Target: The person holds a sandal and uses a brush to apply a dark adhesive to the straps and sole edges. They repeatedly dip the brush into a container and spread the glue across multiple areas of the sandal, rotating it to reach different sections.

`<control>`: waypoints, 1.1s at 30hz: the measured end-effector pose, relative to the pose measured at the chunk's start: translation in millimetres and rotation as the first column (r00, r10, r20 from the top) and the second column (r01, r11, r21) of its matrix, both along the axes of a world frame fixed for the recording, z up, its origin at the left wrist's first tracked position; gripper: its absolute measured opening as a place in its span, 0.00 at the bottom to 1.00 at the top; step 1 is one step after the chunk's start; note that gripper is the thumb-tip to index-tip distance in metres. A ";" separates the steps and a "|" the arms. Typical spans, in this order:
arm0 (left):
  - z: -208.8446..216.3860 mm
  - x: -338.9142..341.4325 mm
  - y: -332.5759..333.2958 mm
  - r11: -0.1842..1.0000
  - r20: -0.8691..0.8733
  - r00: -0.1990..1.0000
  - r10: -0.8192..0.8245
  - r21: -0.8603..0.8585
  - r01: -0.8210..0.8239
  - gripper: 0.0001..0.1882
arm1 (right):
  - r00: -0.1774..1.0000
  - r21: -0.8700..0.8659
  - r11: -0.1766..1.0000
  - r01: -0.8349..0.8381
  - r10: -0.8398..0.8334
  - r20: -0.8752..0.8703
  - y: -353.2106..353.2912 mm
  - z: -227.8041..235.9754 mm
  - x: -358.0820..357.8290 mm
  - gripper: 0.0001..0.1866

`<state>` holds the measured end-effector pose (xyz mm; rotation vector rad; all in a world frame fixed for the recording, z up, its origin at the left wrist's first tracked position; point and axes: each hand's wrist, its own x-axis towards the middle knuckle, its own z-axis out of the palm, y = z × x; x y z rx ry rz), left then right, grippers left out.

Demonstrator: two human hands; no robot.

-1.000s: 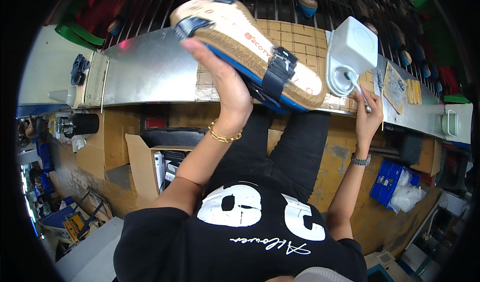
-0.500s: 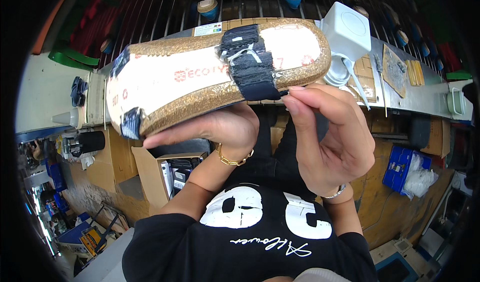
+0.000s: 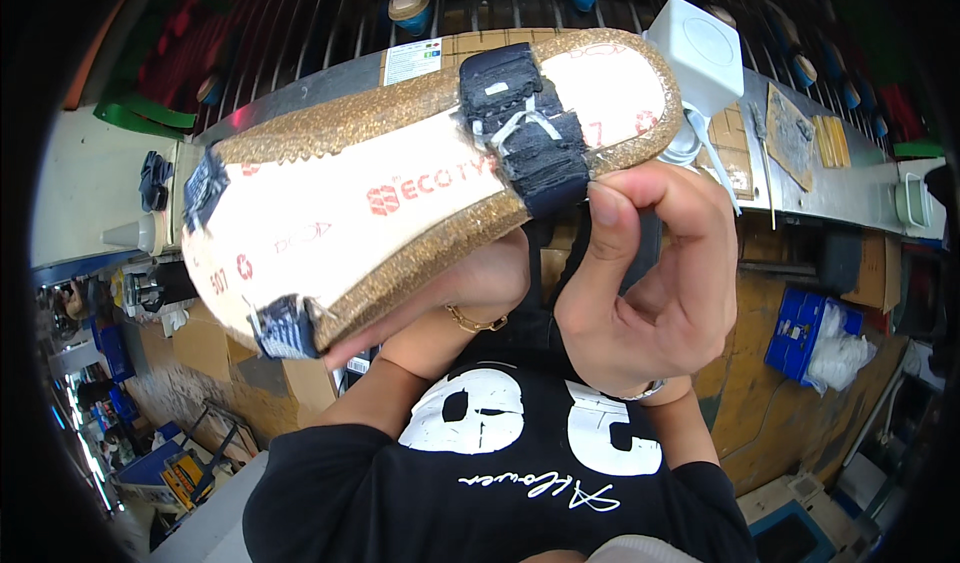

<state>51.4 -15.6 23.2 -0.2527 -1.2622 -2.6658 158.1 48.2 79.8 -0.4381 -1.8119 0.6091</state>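
Note:
An unfinished sandal (image 3: 330, 223) is held up in front of me with its underside showing: a pale insole board with red print, rimmed by brown speckled cork. Dark strap ends (image 3: 525, 123) are folded over and stuck down near its right end, with rough, frayed surfaces and a white streak. Two smaller dark strap tabs lie at the left end. My left hand (image 3: 490, 281) supports the sandal from below, its fingers mostly hidden behind it. Thumb and forefinger of my right hand (image 3: 670, 273) pinch at the strap's edge on the near side of the sole.
Beyond the sandal stands a bench with a white plastic container (image 3: 695, 58), a glue-stained board (image 3: 789, 138) and yellow sticks (image 3: 828, 143). Behind it, rods carry several shoes. A dark strap piece (image 3: 155, 180) lies left; a blue crate (image 3: 795, 333) stands lower right.
The sandal's left end has come down and its underside has turned more fully toward view. My right hand's pinch has shifted slightly right, staying at the strap's edge.

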 end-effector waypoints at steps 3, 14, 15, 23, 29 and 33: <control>3.3 0.5 3.2 1.000 -0.007 1.000 0.012 0.002 -0.012 0.62 | 0.994 0.062 0.993 0.099 -0.101 0.037 0.9 -2.1 -3.7 0.04; 14.5 -4.4 16.6 0.994 -0.045 0.994 0.104 0.044 -0.102 0.60 | 0.998 0.011 0.999 0.037 -0.036 -0.048 9.8 -4.3 2.6 0.05; 15.1 -4.8 18.7 0.992 -0.052 0.991 0.122 0.051 -0.119 0.60 | 0.996 -0.033 0.999 -0.014 0.011 -0.094 8.2 -3.2 4.9 0.06; -0.9 -14.7 3.9 0.777 -0.468 0.839 -0.278 0.404 0.483 0.59 | 0.990 -0.129 0.986 -0.111 0.121 0.073 0.2 5.1 9.5 0.06; -69.9 -28.8 -16.6 0.961 -0.576 0.813 -0.084 -0.264 -0.088 0.52 | 0.978 -0.141 0.986 -0.086 0.111 0.179 1.0 12.2 13.6 0.06; -118.4 -46.3 -29.0 0.723 -0.677 0.732 -0.072 -0.542 -0.429 0.46 | 0.969 -0.143 0.987 -0.071 0.102 0.223 1.8 11.8 15.8 0.06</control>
